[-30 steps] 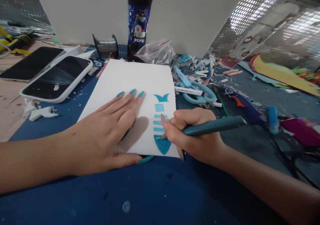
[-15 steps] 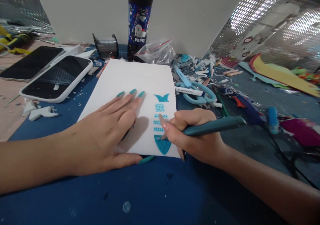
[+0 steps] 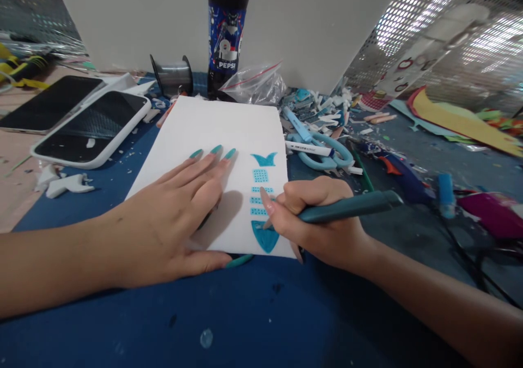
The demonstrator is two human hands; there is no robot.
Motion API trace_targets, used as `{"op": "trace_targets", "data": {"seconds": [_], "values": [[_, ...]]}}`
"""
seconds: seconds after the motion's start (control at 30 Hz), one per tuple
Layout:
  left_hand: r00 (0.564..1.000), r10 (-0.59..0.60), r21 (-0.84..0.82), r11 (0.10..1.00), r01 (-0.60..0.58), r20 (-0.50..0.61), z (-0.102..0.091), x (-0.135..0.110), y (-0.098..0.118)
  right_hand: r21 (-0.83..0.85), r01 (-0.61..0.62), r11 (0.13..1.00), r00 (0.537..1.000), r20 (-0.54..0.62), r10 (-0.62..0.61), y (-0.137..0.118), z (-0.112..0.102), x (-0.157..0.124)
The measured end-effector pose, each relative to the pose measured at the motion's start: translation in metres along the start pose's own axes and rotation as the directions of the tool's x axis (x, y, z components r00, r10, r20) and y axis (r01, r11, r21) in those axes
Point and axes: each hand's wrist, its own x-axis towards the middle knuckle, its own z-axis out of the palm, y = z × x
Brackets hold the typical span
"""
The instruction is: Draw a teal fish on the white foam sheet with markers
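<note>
Matt-surf. sheet (image 3: 220, 126), smooth plast. pen (image 3: 359, 204)

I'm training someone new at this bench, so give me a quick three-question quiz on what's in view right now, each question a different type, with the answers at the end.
1. Open question: What is the right hand holding?
2. True or false: The left hand rests on the white sheet.
3. Fill in the blank: The dark bottle standing beyond the sheet has a label that reads ____.

Key:
1. A teal pen.
2. True.
3. PEPSI.
</note>
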Motion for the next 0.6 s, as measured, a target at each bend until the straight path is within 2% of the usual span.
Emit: {"op": "trace_targets", "data": {"seconds": [0.17, 0.6], "values": [[1.000, -0.016, 0.001, 1.000, 0.016, 0.011, 0.0013, -0.0010, -0.0005, -0.050, 0.015, 0.999, 1.000, -0.015, -0.015, -0.0008, -0.0006, 0.0012], [1.000, -0.012, 0.001, 1.000, 0.012, -0.003, 0.0017, -0.0011, -0.0008, -0.039, 0.007, 0.999, 1.000, -0.006, -0.007, -0.0014, -0.0008, 0.0007]]}}
